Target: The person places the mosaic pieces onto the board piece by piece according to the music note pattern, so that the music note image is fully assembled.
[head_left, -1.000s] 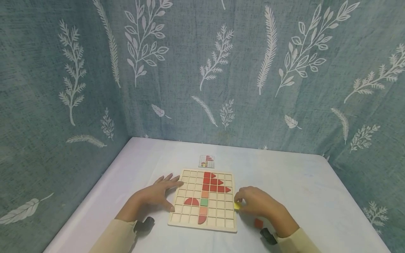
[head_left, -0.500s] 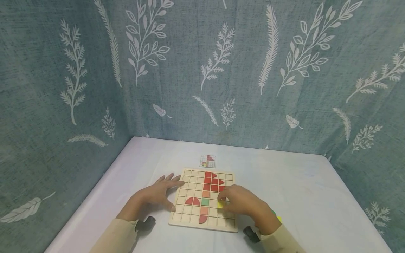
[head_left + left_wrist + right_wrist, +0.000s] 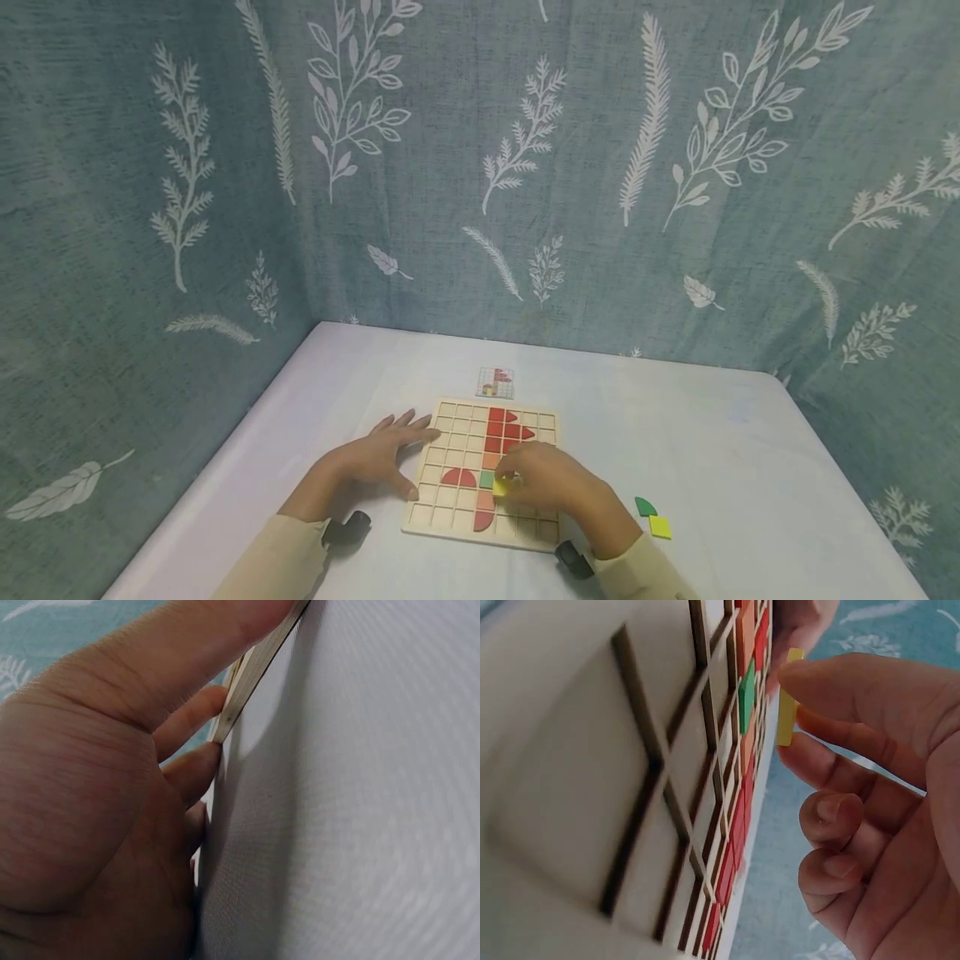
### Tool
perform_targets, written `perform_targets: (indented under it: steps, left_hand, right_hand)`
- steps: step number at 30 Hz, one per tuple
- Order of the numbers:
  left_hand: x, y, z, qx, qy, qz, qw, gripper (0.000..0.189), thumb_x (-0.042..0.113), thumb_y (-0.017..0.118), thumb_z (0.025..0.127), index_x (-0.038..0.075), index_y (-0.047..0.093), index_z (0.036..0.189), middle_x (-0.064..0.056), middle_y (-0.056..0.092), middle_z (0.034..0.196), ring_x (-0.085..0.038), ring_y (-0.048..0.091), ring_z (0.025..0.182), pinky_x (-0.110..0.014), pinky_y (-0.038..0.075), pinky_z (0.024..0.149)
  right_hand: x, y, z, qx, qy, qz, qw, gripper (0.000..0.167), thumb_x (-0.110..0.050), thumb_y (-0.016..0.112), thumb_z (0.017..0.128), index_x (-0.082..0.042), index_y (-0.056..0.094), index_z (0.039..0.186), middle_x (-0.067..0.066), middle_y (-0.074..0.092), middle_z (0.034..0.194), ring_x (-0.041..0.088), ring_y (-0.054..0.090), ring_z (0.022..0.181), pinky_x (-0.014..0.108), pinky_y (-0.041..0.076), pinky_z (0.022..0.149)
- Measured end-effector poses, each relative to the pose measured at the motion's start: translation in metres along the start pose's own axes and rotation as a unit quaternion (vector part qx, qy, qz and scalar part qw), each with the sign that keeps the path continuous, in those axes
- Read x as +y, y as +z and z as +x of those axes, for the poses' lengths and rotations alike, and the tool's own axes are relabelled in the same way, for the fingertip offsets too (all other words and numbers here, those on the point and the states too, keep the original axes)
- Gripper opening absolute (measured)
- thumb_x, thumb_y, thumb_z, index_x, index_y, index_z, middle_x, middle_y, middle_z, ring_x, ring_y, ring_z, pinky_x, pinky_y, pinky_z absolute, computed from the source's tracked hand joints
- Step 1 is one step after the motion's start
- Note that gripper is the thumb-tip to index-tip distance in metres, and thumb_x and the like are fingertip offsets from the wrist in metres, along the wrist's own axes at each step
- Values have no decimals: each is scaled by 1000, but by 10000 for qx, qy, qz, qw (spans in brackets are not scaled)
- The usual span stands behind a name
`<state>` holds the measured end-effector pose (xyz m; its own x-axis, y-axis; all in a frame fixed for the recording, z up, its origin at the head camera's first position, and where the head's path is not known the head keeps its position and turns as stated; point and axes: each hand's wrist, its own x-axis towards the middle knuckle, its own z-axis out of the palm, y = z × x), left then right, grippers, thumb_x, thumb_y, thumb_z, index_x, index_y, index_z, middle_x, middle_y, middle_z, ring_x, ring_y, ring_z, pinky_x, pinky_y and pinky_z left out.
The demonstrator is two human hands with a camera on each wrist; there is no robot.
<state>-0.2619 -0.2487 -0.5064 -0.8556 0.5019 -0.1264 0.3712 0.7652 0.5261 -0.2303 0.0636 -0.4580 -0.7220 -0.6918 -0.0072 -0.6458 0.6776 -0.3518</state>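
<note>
Between my right thumb and fingertips I pinch a yellow piece [image 3: 788, 705], held just above the wooden grid board [image 3: 437, 519] in the right wrist view. In the head view my right hand [image 3: 551, 477] hovers over the board's middle, next to the green square [image 3: 486, 479]. Red squares, red pointed pieces, red rounded pieces and orange squares sit in the board's cells. My left hand [image 3: 371, 460] lies at the board's left edge, fingers spread and thumb touching the rim. The left wrist view shows its fingers [image 3: 193, 772] against that edge.
A small pattern card [image 3: 496, 382] lies behind the board. On the white table to the right are a loose green quarter-round piece [image 3: 645, 507] and a yellow square [image 3: 660, 527]. A leaf-patterned cloth [image 3: 450, 167] hangs beyond the table.
My right hand has carried the yellow piece leftward from beside the board to above its middle. Loose green and yellow pieces have come into sight behind the right arm. The left hand stays put.
</note>
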Motion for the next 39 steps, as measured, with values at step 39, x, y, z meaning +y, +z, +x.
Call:
perform_targets:
  steps: [39]
  left_hand:
    - [-1, -1, -1, -16, 98, -32, 9999, 107, 60, 85, 53, 26, 46, 146, -6, 24, 159, -31, 2, 148, -57, -1, 115]
  right_hand:
    - [-39, 25, 28, -124, -174, -250, 9995, 17, -15, 79, 70, -25, 66, 76, -17, 49, 70, 3, 46, 64, 19, 42, 57]
